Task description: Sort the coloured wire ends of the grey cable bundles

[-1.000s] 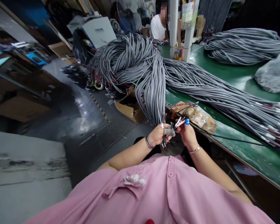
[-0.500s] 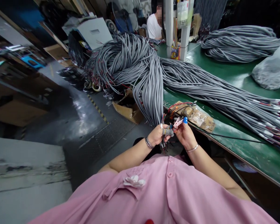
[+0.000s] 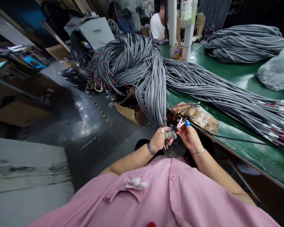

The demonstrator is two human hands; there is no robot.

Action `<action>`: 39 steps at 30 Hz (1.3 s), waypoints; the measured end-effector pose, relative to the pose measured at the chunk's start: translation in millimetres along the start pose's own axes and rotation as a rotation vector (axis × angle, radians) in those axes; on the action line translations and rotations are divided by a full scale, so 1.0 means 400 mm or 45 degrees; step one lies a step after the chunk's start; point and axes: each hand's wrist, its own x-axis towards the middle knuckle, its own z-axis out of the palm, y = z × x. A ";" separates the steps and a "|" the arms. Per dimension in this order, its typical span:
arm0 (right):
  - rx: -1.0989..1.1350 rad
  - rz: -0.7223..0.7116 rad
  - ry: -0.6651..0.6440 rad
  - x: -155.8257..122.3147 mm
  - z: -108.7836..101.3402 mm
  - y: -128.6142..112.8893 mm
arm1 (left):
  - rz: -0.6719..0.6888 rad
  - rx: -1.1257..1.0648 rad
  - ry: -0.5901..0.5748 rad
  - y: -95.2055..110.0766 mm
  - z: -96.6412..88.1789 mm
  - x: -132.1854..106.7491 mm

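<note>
My left hand (image 3: 159,138) is closed around the end of a grey cable, where thin coloured wires (image 3: 172,128) stick out. A grey knitted finger cover (image 3: 170,135) is on one of its fingers. Just to the right, my right hand (image 3: 189,136) pinches a small pink clip-like tool (image 3: 180,123) beside those wires; its jaws are too small to make out. The right thumb has a blue cover (image 3: 187,123). Hanging over the table edge, a thick bundle of grey cables (image 3: 153,91) comes down to my left hand.
More grey cables (image 3: 217,91) lie along the green table (image 3: 246,74), with white-banded ends at right. Near its edge sits a taped wooden block (image 3: 201,119) with wires. A cardboard box (image 3: 130,110) stands below. Behind are a plastic bag (image 3: 278,69) and a person (image 3: 157,26).
The pink tool has turned slightly and shows a crossed shape. The coloured wires at my left hand are fanned a little differently. Both hands stay close together.
</note>
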 end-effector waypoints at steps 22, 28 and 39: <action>0.131 0.176 -0.083 0.006 -0.002 0.003 | 0.053 0.025 0.084 -0.004 0.018 -0.015; 0.017 0.080 -0.007 -0.004 0.006 -0.009 | 0.113 0.014 0.185 -0.005 0.031 -0.025; -0.161 -0.113 0.075 0.007 -0.001 0.017 | 0.072 -0.031 0.231 -0.001 0.037 -0.001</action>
